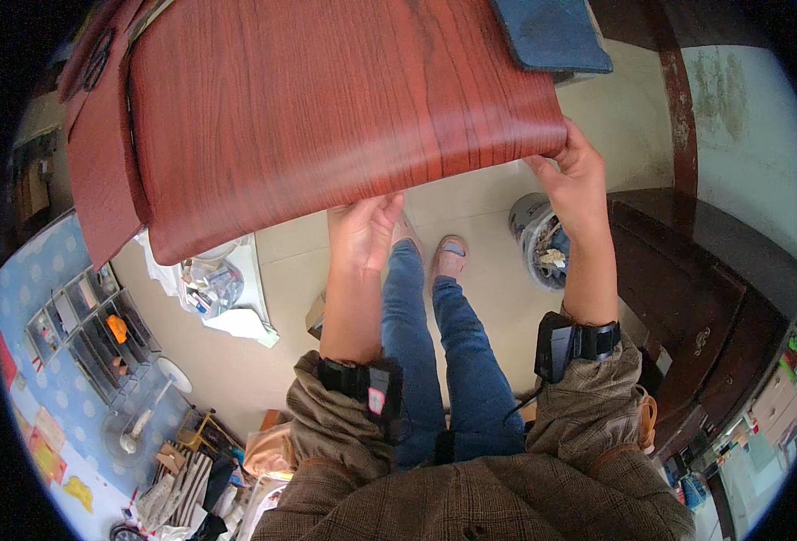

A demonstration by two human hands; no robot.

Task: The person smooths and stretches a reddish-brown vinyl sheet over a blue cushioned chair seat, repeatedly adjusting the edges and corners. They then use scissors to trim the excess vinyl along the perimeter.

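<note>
A red-brown wood-grain sheet lies across a work surface, its near edge curving downward. At the sheet's right front corner, my right hand pinches the edge between thumb and fingers. My left hand is at the middle of the near edge, palm turned up, with its fingertips partly hidden beneath the sheet; whether it grips is unclear. A plain red-brown piece lies along the left side, with black-handled scissors on it. A dark blue flat piece rests over the sheet's far right corner.
A clear bin with scraps stands on the floor at the right, beside dark wooden drawers. At the left are a clear container on a white surface, a wall rack and a white fan.
</note>
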